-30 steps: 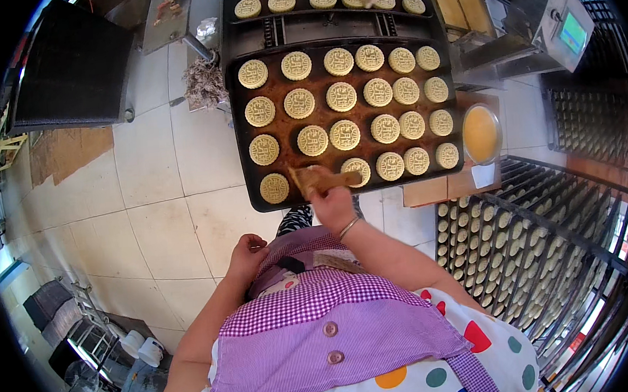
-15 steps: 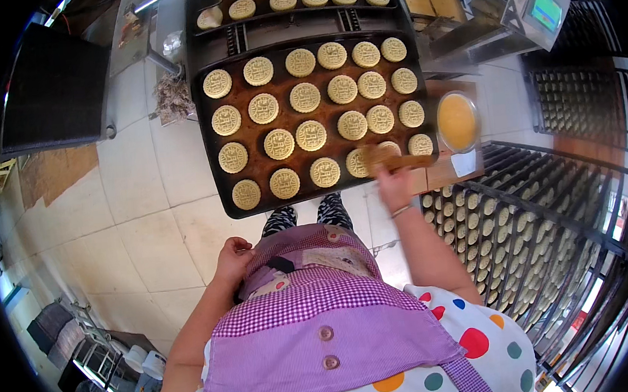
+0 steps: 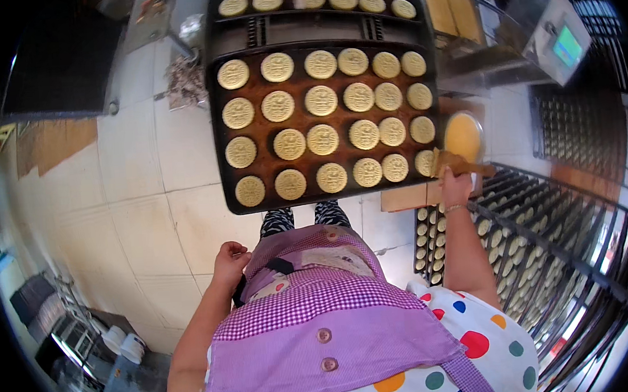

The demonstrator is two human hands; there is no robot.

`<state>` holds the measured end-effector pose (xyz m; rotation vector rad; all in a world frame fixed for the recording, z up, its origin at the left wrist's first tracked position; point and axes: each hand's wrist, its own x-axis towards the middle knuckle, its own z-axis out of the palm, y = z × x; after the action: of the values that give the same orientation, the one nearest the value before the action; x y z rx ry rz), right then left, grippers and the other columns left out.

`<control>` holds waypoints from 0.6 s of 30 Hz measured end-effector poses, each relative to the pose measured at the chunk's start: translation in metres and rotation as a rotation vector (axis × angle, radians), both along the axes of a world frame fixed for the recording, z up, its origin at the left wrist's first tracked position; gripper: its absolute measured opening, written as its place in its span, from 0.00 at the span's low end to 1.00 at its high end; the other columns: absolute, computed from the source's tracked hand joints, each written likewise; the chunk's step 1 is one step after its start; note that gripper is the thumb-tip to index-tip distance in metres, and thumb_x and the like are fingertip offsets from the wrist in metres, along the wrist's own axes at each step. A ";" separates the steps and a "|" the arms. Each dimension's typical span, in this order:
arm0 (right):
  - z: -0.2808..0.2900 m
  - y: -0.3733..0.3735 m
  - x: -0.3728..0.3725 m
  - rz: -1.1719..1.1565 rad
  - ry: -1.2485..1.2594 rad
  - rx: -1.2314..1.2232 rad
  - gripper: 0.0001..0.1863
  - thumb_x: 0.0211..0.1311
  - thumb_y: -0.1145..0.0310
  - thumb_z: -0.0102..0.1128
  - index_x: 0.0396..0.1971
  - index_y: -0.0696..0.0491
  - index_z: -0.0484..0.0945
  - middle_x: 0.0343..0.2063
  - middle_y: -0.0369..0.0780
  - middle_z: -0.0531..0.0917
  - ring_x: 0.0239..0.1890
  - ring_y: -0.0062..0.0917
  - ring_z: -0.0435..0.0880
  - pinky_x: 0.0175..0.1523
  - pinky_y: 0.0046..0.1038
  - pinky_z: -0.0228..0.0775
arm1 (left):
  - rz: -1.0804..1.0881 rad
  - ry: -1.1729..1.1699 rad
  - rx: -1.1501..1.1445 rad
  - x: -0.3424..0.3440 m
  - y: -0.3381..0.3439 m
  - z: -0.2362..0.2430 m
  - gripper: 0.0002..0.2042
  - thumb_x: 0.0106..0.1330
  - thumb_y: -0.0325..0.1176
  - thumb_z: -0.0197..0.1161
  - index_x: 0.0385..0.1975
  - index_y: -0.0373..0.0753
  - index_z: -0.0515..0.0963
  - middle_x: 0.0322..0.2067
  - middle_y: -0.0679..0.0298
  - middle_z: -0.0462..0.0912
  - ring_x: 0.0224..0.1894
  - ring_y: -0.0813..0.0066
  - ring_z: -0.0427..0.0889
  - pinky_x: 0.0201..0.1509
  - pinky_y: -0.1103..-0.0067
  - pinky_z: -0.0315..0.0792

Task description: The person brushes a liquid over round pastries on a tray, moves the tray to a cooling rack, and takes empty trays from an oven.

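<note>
A: I'm on the head feed. What do you make of the right hand (image 3: 456, 184)?

B: I see its fingers closed round a flat brush (image 3: 472, 167), gripping the wooden handle, which points out to the right.

A: And the bristle end?

B: I have it at the right edge of the near-right corner cake (image 3: 424, 162). Whether it presses on the cake or hangs just over it, I can't tell.

A: How does the left hand (image 3: 232, 261) look to you?

B: Its fingers are loosely curled, near the front of the purple apron (image 3: 328, 293). I can't tell whether anything is inside them.

A: What do I have around the brush?

B: The dark baking tray (image 3: 265, 168), with four rows of six round, pale yellow, stamped cakes. Just beside its right edge I see a clear bowl (image 3: 481, 132) of orange-yellow liquid (image 3: 463, 138).

A: Farther out?

B: I get a second tray of cakes beyond the first, a black rack (image 3: 561, 240) loaded with cakes at lower right, and a metal machine with a green screen (image 3: 567, 45) at upper right.
</note>
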<state>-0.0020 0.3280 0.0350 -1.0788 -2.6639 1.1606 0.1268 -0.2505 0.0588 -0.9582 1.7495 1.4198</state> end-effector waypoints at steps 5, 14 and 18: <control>0.018 -0.226 -0.013 0.533 -0.007 -0.342 0.19 0.58 0.68 0.59 0.50 0.55 0.71 0.42 0.44 0.80 0.44 0.32 0.79 0.47 0.30 0.71 | 0.070 0.021 0.009 0.010 -0.005 -0.001 0.16 0.54 0.25 0.65 0.40 0.32 0.69 0.39 0.56 0.78 0.42 0.69 0.79 0.45 0.78 0.74; 0.074 -0.438 -0.086 1.465 -0.273 -0.081 0.14 0.56 0.63 0.52 0.41 0.54 0.74 0.29 0.53 0.80 0.35 0.48 0.79 0.41 0.46 0.70 | 0.297 0.025 -0.022 0.046 -0.027 -0.004 0.16 0.54 0.25 0.65 0.40 0.33 0.69 0.39 0.57 0.78 0.43 0.68 0.79 0.47 0.76 0.73; 0.071 -0.444 -0.071 1.392 -0.289 -0.117 0.16 0.58 0.61 0.51 0.43 0.54 0.72 0.29 0.52 0.80 0.33 0.48 0.80 0.40 0.45 0.71 | 0.414 -0.006 -0.012 0.069 -0.033 -0.010 0.16 0.54 0.26 0.66 0.41 0.33 0.69 0.39 0.57 0.78 0.43 0.68 0.78 0.46 0.76 0.73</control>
<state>-0.0731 -0.1158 0.1063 0.9727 -3.5376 1.2279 0.1955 -0.2837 0.0493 -1.3884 1.6151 1.6554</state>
